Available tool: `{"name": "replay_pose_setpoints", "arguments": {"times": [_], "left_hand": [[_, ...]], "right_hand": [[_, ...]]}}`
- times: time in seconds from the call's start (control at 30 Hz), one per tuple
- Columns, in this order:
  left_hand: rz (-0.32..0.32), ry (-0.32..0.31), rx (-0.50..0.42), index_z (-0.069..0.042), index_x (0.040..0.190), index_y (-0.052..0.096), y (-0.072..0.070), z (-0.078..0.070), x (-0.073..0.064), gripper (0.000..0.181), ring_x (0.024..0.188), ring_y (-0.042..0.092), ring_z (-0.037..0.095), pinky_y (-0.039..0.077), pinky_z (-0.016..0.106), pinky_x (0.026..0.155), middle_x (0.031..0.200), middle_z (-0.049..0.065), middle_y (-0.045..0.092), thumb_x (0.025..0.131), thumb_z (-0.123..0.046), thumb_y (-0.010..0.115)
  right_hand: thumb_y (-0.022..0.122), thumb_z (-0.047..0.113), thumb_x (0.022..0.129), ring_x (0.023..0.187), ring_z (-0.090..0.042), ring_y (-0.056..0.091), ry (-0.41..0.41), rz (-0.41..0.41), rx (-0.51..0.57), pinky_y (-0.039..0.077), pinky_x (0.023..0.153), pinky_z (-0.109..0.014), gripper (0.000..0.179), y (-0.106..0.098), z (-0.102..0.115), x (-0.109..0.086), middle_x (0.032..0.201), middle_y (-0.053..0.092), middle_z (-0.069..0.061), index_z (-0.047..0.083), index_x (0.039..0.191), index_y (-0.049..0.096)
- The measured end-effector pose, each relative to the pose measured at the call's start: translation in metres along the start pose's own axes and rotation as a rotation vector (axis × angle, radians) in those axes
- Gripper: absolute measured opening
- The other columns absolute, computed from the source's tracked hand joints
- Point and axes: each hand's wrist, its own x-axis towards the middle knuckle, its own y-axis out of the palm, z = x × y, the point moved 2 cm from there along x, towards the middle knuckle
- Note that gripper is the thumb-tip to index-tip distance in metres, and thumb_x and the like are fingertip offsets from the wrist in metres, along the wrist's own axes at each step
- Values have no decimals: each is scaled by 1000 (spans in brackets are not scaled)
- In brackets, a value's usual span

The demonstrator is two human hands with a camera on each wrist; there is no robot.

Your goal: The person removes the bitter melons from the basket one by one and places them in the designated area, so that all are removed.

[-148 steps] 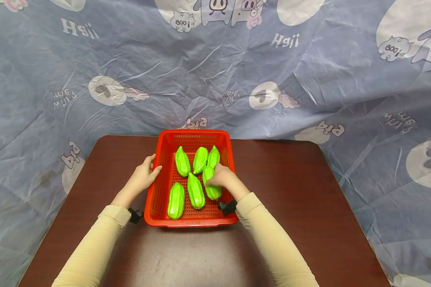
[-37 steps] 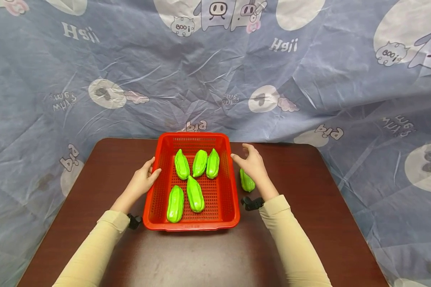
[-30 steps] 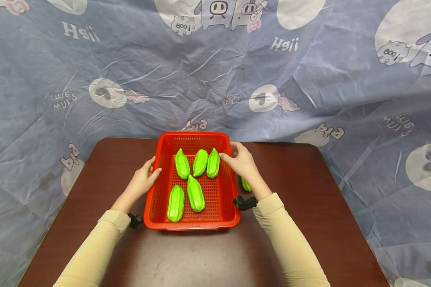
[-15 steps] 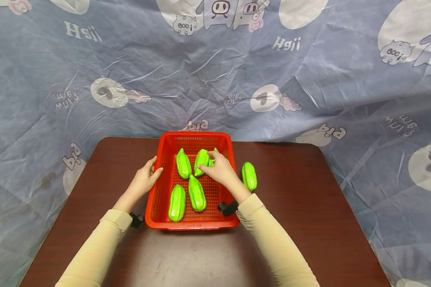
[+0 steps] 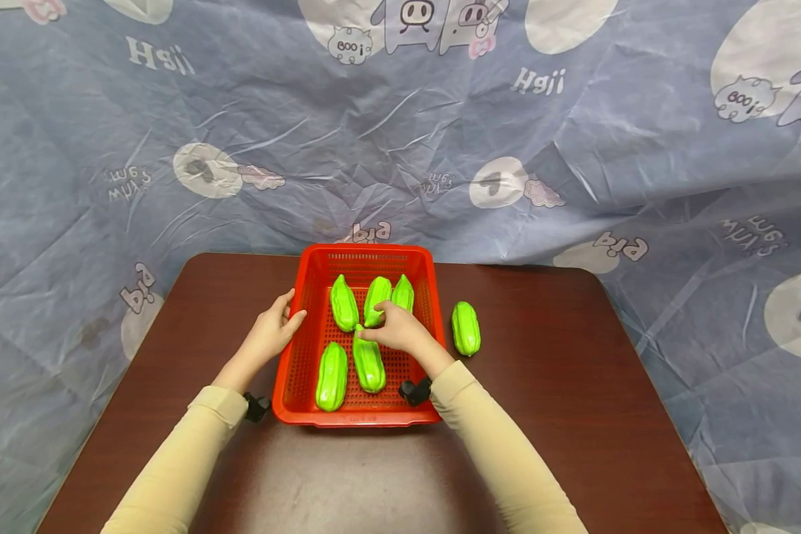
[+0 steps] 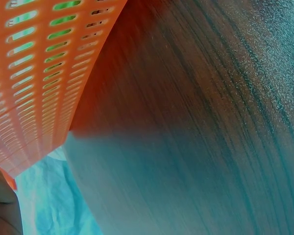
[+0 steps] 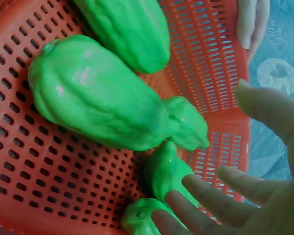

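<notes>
A red perforated plastic basket (image 5: 360, 417) holds several bright green, ridged bitter melons. My left hand (image 5: 270, 330) grips the basket's left rim, thumb over the inner side and fingers outside. Inside the basket, my right hand (image 5: 400, 330) hovers with fingers spread and nothing in them. It is above the upper end of the front middle melon (image 5: 369, 369), which looks large in the right wrist view. Its fingers partly cover the back middle melon (image 5: 377, 293) and the back right melon (image 5: 403, 293). To their left lie the back left melon (image 5: 343, 304) and the front left melon (image 5: 331, 377).
One more bitter melon (image 5: 466, 328) lies on the brown table (image 5: 561, 386), just right of the basket. Behind the table hangs a blue-grey printed cloth (image 5: 347, 185), close to the basket's back rim. Each wrist wears a small black camera.
A melon from the basket's right side now lies on the table to the right. My right hand has come back over the rim into the basket, moving left and nearer. The left hand stays put.
</notes>
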Motion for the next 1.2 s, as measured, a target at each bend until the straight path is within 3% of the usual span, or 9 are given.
{"name": "replay_pose_setpoints", "arguments": {"times": [0.23, 0.43, 0.67, 1.2], "left_hand": [[2, -4, -9, 8, 150, 30, 0, -1, -1, 62, 80, 63, 28, 52, 37, 69, 100, 22, 63, 101, -21, 57], [0, -5, -19, 8, 150, 30, 1, -1, 0, 63, 80, 64, 28, 53, 37, 68, 100, 23, 64, 101, -23, 56], [17, -28, -11, 6, 152, 28, 1, -2, -1, 64, 81, 64, 28, 52, 36, 67, 103, 22, 63, 102, -25, 54], [18, -34, -25, 5, 152, 28, 2, -1, -2, 64, 85, 63, 28, 53, 37, 69, 106, 22, 62, 103, -26, 54]], "right_hand": [[75, 39, 86, 123, -32, 57, 21, 60, -31, 47, 100, -45, 76, 8, -3, 1, 134, 58, -20, 2, 145, 44], [75, 39, 86, 115, -29, 59, 40, 93, -73, 48, 96, -43, 72, 14, -6, 2, 127, 61, -17, 1, 141, 48], [75, 40, 86, 130, -33, 52, 66, 158, -93, 44, 104, -46, 77, 22, -9, 3, 142, 53, -18, 2, 145, 43], [77, 38, 84, 127, -33, 53, 75, 177, -129, 46, 102, -44, 76, 30, -13, 5, 138, 54, -19, -1, 142, 45]]}}
